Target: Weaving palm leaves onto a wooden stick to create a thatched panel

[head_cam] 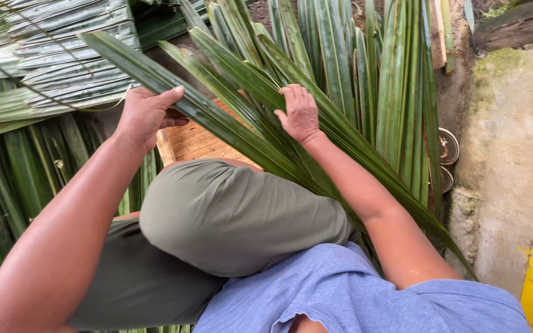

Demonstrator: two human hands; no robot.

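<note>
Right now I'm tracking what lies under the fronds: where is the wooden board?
In the head view the wooden board lies centre-left, just beyond the bent knee, between the left hand and right hand, under the long palm leaves.

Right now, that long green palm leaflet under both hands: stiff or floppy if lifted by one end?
Likely floppy lengthwise: the palm leaflet is long, thin and strap-like, spanning from the left hand past the right hand. Its centre fold probably adds slight stiffness. Probably light, and its glossy surface looks somewhat slippery.
</note>
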